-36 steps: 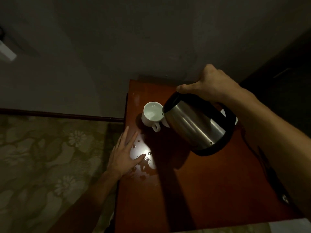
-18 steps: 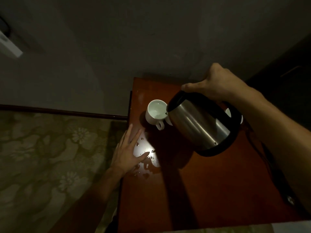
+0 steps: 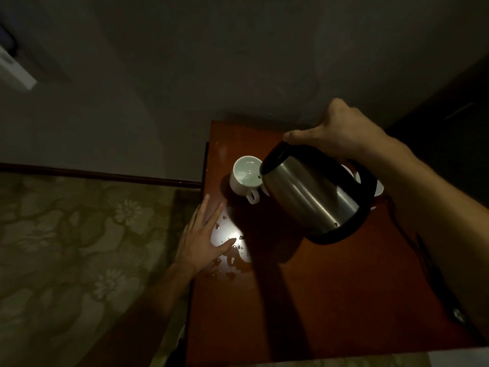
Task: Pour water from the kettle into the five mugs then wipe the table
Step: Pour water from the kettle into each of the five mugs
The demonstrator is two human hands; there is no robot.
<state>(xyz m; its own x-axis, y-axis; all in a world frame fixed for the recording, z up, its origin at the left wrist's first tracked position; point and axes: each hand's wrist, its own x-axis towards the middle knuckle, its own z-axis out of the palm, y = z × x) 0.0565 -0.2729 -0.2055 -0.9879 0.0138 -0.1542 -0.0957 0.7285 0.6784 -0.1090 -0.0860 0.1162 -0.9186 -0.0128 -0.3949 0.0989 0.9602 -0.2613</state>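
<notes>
A dim room with a grey wall, a floral-patterned floor covering to the left, and a reddish-brown wooden worktop (image 3: 330, 300) that carries everything. Over the last second very little has changed in how things sit: the view has drifted, but the right hand (image 3: 341, 131) still grips the black handle of the steel kettle (image 3: 309, 200) from above, with the body tilted and its spout end held over the rim of the white mug (image 3: 247, 176) just beyond the left hand's fingertips. The tilt looks about the same as a second ago, and the mug shows a pale water surface inside, so this pour seems to be continuing rather than ending; no stream can be made out in the gloom. The left hand (image 3: 203, 242) stays flat on the worktop's near-left edge, fingers spread and straight, holding nothing, steadying. Around its thumb lie scattered droplets (image 3: 232, 258) in a bright patch of light, which will need the wipe later. Behind the kettle, under the right wrist, slivers of other white mugs (image 3: 379, 186) peek out; how many, and whether they are filled, cannot be told. My reading is that filling is underway and wiping is not yet begun.
</notes>
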